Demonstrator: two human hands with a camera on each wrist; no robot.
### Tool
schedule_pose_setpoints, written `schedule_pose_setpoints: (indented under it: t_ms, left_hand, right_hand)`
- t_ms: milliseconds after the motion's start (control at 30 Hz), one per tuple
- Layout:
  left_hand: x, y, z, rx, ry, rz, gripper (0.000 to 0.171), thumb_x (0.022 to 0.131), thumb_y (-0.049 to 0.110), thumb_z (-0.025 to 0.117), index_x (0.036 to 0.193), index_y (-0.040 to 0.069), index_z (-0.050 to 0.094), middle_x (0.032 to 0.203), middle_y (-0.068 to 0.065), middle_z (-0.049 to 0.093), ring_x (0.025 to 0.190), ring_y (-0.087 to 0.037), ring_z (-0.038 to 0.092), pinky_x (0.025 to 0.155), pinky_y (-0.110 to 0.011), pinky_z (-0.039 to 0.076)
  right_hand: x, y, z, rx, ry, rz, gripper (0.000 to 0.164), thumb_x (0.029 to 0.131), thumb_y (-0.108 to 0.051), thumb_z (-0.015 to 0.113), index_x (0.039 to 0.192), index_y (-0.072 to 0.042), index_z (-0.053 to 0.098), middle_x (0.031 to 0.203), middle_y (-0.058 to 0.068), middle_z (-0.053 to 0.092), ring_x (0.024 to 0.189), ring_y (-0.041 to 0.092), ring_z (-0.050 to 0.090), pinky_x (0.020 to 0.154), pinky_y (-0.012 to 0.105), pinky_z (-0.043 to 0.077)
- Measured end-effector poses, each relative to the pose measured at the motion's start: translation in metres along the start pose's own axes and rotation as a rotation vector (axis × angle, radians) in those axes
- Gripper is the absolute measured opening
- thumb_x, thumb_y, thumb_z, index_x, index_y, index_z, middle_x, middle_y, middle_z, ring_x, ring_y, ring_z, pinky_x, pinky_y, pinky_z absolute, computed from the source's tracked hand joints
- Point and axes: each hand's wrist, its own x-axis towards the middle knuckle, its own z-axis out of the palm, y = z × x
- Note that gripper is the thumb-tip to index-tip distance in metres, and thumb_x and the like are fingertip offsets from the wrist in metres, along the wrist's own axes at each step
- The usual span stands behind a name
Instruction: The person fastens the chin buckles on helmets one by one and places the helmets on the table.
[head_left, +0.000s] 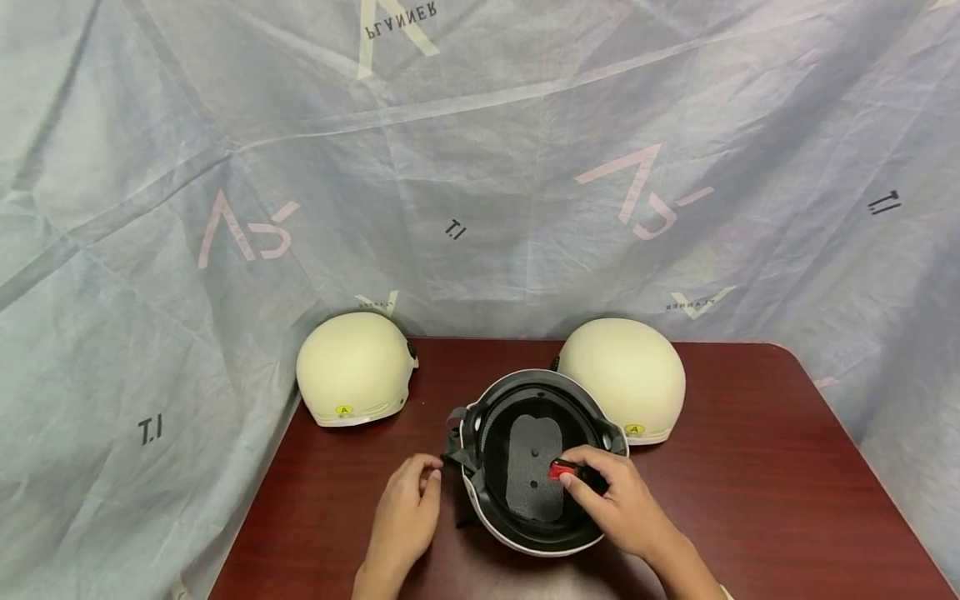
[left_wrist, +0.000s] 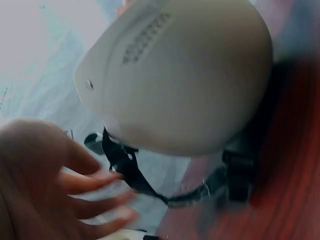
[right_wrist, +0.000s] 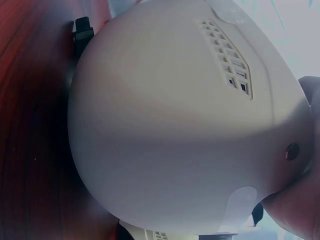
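I see the upturned cream helmet with black lining (head_left: 534, 467) near, in the middle of the reddish-brown wooden surface (head_left: 750, 450). The right hand (head_left: 611, 500) pinches the red-and-black plastic buckle (head_left: 560, 469) over its opening. The left hand (head_left: 408, 508) is relaxed, fingers loose, beside the black webbing strap (left_wrist: 140, 185) at left; I cannot tell if they touch. Because the rounded shell is underneath, I fear a hard pull could tip it towards the cream helmet (head_left: 626, 379) at far right.

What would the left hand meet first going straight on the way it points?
Most likely the black strap on the upturned helmet, just ahead of the left hand; depth is unclear.
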Motion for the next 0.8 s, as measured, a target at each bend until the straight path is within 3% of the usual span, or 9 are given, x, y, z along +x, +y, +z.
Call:
schedule_pose_setpoints:
  t_ms: [100, 300, 500, 633, 800]
  left_hand:
    - [-0.004, -0.011, 0.003, 0.19, -0.13, 0.041, 0.007, 0.097, 0.02, 0.072, 0.103, 0.016, 0.074, 0.091, 0.005, 0.068, 0.085, -0.011, 0.064, 0.073, -0.034, 0.052]
    - [-0.013, -0.026, 0.018, 0.301, -0.226, 0.128, 0.028, 0.077, 0.031, 0.091, 0.096, 0.017, 0.076, 0.093, 0.001, 0.071, 0.093, -0.026, 0.072, 0.075, -0.046, 0.056]
    - [-0.015, -0.031, 0.032, 0.355, -0.186, 0.16, 0.023, 0.07, 0.028, 0.094, 0.081, 0.021, 0.075, 0.08, 0.007, 0.062, 0.072, -0.018, 0.064, 0.061, -0.038, 0.051]
    - [-0.014, -0.033, 0.033, 0.37, -0.137, 0.178, 0.019, 0.07, 0.026, 0.093, 0.072, 0.025, 0.074, 0.078, 0.009, 0.063, 0.071, -0.019, 0.066, 0.06, -0.037, 0.051]
    - [-0.012, -0.035, 0.023, 0.344, -0.14, 0.102, 0.02, 0.076, 0.024, 0.091, 0.072, 0.026, 0.071, 0.076, 0.011, 0.065, 0.07, -0.011, 0.064, 0.06, -0.033, 0.049]
  right_hand:
    - [0.0, 0.001, -0.001, -0.016, 0.017, -0.007, 0.028, 0.095, -0.001, 0.072, 0.109, -0.024, 0.072, 0.095, -0.008, 0.076, 0.088, 0.001, 0.068, 0.084, 0.014, 0.052]
    - [-0.001, 0.002, -0.002, -0.021, 0.016, 0.004, 0.028, 0.095, -0.001, 0.073, 0.109, -0.026, 0.072, 0.094, -0.008, 0.075, 0.087, 0.0, 0.067, 0.083, 0.014, 0.051]
    - [-0.001, 0.002, -0.001, -0.008, 0.008, -0.006, 0.027, 0.096, -0.001, 0.072, 0.109, -0.025, 0.072, 0.094, -0.005, 0.075, 0.087, 0.002, 0.067, 0.082, 0.015, 0.051]
    - [-0.001, 0.002, -0.002, -0.007, -0.006, 0.024, 0.028, 0.096, -0.004, 0.073, 0.108, -0.029, 0.071, 0.094, -0.008, 0.075, 0.086, 0.0, 0.067, 0.081, 0.017, 0.052]
    - [-0.001, 0.002, -0.003, -0.009, -0.014, 0.033, 0.029, 0.096, -0.004, 0.073, 0.109, -0.03, 0.071, 0.094, -0.006, 0.076, 0.086, 0.0, 0.067, 0.081, 0.017, 0.053]
